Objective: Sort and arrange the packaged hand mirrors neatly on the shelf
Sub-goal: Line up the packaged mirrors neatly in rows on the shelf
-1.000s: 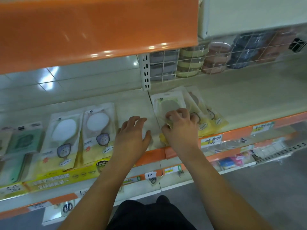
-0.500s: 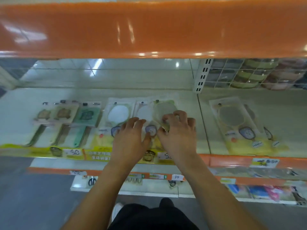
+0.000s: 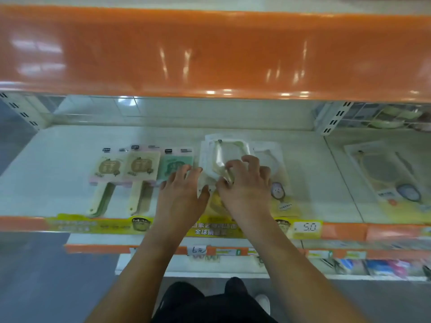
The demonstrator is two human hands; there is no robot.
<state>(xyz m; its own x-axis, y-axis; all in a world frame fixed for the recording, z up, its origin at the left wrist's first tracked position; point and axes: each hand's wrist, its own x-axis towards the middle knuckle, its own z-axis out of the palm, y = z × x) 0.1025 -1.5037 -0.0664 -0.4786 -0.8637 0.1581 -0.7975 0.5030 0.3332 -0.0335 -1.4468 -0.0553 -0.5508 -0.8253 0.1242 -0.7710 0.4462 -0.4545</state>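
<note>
The view has swung left since half a second ago, and the right hand (image 3: 245,183) now curls its fingers over a clear-wrapped mirror pack (image 3: 221,159), pinching its crinkled film where it lies on a stack near the middle of the shelf (image 3: 58,159). The left hand (image 3: 184,194) lies mostly flat and open, its fingertips at the stack's left edge and thumb against the pack, gripping nothing. Just left, a green carded mirror (image 3: 175,163) and two beige carded mirrors (image 3: 126,166) lie in a row, handles toward the front edge. Another pack (image 3: 277,190) peeks out on the right. Further right, more mirror packs (image 3: 384,173) wait. The slippery film could slide off the stack, or the left hand could nudge the green card askew.
</note>
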